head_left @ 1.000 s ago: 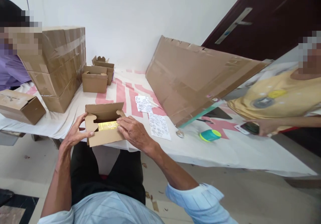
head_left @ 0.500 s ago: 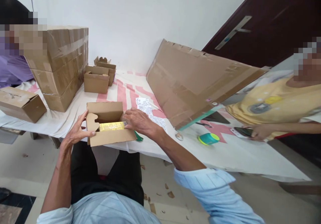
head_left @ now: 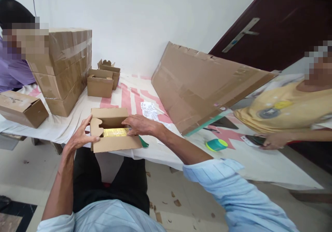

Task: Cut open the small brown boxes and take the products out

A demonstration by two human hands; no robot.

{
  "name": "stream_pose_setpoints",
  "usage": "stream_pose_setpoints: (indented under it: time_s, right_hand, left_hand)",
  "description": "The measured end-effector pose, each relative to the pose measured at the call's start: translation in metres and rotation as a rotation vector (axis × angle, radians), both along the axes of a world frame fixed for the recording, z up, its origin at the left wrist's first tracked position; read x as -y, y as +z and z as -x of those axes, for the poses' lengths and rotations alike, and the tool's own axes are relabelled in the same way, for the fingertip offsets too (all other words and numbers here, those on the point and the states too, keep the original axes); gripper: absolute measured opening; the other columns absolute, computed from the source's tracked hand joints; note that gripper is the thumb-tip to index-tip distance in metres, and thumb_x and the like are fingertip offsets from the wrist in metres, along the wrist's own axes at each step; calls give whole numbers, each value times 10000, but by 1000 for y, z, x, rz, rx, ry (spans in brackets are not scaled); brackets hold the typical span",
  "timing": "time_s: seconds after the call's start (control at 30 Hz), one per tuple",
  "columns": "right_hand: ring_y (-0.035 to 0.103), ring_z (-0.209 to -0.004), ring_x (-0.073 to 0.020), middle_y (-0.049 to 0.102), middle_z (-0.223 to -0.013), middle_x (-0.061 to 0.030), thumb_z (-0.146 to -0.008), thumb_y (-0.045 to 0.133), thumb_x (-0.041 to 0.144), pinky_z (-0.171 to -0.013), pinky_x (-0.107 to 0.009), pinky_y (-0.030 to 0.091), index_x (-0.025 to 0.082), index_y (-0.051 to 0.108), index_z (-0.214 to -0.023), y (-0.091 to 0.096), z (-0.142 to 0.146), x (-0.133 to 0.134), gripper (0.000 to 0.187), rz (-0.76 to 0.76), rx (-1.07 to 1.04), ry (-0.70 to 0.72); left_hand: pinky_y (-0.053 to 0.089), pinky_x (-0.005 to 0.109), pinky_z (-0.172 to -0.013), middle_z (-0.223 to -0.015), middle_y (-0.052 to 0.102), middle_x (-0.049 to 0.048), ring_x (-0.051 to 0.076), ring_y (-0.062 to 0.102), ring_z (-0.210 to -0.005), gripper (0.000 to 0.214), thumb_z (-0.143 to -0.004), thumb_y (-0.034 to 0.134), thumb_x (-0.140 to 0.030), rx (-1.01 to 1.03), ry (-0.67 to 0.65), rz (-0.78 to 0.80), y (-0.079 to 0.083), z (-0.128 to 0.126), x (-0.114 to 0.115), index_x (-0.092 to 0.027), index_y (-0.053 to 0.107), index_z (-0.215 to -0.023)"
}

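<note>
Clamped on the left end of the small open carton (head_left: 116,144), our left grip (head_left: 79,138) has its thumb across the notched end flap and its fingers behind it. Our right grip (head_left: 138,125) reaches in from the right with fingertips down on the yellow pack (head_left: 115,132); we cannot tell whether it pinches the pack or only presses on it. That pack lies flat inside the carton, which sits at the near edge of the bench (head_left: 233,159), left of centre in the frame. To do this well, we judge, the left grip should hold the carton from sliding on the cloth while the right keeps the pack level and square to the walls, so no corner catches a flap or creases the wrapper. The carton is plain brown corrugated board, matt and stiff, with a raised back lid. The pack is a slim rectangular block in glossy, foil-like yellow wrap. A white cloth with pink bands, slightly rumpled, covers the bench. Just right of the carton a green object (head_left: 144,143) pokes out, too hidden to name. Farther right stands a teal cup (head_left: 216,144), a large taped cardboard sheet (head_left: 202,86) leans across the middle, and taped cartons (head_left: 64,65) stack at upper left.
</note>
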State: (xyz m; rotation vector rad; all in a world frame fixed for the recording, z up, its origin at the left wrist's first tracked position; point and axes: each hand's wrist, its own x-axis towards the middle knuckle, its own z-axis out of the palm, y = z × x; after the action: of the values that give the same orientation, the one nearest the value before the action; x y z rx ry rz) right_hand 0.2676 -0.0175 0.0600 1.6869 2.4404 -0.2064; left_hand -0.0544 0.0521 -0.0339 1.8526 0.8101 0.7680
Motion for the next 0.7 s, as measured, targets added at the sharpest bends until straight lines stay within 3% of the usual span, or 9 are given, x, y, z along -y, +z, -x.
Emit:
stream_pose_setpoints:
  time_s: [0.13, 0.3, 0.5, 0.7]
  right_hand:
    - [698, -1155, -300, 772, -1285, -106, -957, 654, 296, -952, -358, 484, 227, 729, -1292, -5, 2, 0, 349, 26, -21, -8]
    - [669, -1285, -304, 744, -1372, -124, -998, 673, 366, -1092, -391, 453, 209, 707, -1326, -22, 6, -2, 366, 1, -107, 24]
    - [676, -1315, -305, 708, -1463, -153, -1024, 628, 309, -1100, -444, 508, 209, 646, -1466, -41, 1, -24, 454, -149, -322, -17]
    - [670, -1337, -289, 706, -1464, -149, -986, 670, 325, -1146, -475, 522, 218, 679, -1464, -36, -12, -38, 489, -244, -603, -51]
  left_hand:
    - [549, 537, -1148, -1710, 390, 143, 426, 493, -1488, 1195, -734, 925, -566, 43, -10, 7, 0, -2, -5, -312, 325, -1736]
    - [521, 560, -1183, -1704, 391, 156, 424, 510, -1476, 1230, -683, 947, -565, 59, -33, 20, 1, -7, -14, -293, 353, -1726]
    - [521, 573, -1171, -1696, 405, 166, 436, 510, -1480, 1211, -692, 934, -566, 39, -39, 29, 6, -5, -25, -300, 357, -1723]
    - [498, 589, -1177, -1729, 349, 185, 454, 473, -1514, 1227, -704, 911, -601, -4, 0, 35, 8, 0, -26, -288, 321, -1734]
